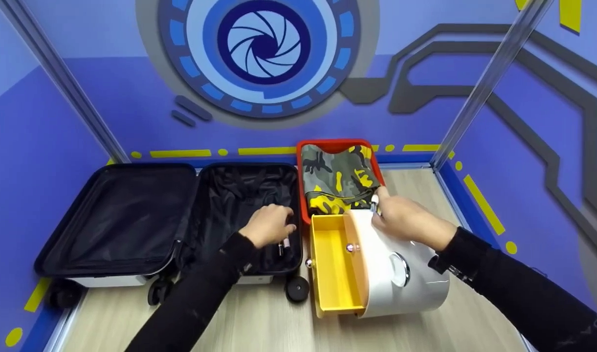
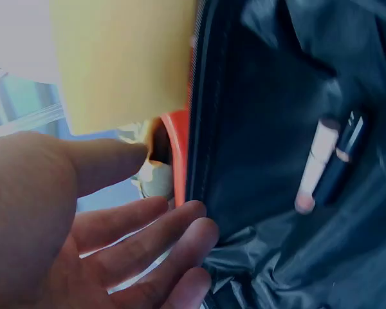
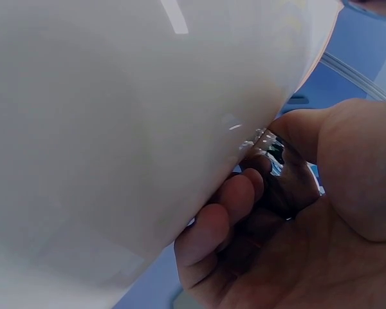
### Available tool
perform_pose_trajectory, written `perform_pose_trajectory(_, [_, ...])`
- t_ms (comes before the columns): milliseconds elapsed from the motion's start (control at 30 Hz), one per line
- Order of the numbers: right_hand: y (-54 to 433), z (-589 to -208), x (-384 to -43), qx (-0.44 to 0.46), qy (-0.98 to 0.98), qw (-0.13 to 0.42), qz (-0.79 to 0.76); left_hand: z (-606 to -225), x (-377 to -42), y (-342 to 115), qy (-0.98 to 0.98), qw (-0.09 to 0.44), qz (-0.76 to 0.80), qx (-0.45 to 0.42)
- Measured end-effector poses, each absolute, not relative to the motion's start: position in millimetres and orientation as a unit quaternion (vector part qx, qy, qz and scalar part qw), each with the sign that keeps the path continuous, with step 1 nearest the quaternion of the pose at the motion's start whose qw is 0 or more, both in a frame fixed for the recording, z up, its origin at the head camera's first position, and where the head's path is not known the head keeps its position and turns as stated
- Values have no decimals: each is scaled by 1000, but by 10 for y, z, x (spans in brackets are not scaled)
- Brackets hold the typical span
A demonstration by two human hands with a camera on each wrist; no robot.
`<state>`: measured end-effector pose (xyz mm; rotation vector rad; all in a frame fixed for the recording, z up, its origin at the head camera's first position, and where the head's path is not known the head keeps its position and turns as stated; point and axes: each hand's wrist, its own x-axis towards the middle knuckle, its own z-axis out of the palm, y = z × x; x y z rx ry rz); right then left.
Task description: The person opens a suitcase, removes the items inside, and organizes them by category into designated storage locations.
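Observation:
My left hand (image 1: 269,226) hangs over the right half of an open black suitcase (image 1: 115,220), thumb apart from loosely bent fingers and nothing between them. Below it, a pale pink tube (image 2: 318,164) and a black tube (image 2: 345,158), both lipstick-like, lie side by side on the suitcase lining. My right hand (image 1: 401,217) pinches a small shiny silver piece with a white end (image 1: 374,202), close against the white storage box (image 1: 425,283). Its fingers hide most of that piece. The box's yellow drawer (image 1: 337,264) is pulled out toward the suitcase.
Behind the box, a red tray (image 1: 335,142) holds a folded camouflage cloth (image 1: 340,173). A chrome oval (image 1: 400,269) sits on the box's top. Suitcase wheels (image 1: 297,289) stick out at the front. Blue panels (image 1: 107,98) wall in the wooden tabletop (image 1: 259,318).

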<state>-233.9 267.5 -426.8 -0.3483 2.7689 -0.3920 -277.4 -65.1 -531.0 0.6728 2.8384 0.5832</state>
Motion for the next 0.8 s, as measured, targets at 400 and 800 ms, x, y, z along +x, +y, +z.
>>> perform_pose_trajectory(400, [2677, -4272, -2325, -117, 971, 161, -135, -5590, -3163, -640, 964, 150, 118, 185])
perform_pose_trajectory(800, [2662, -4253, -2322, -108, 970, 167, -142, -6179, -3306, -538, 966, 160, 81, 187])
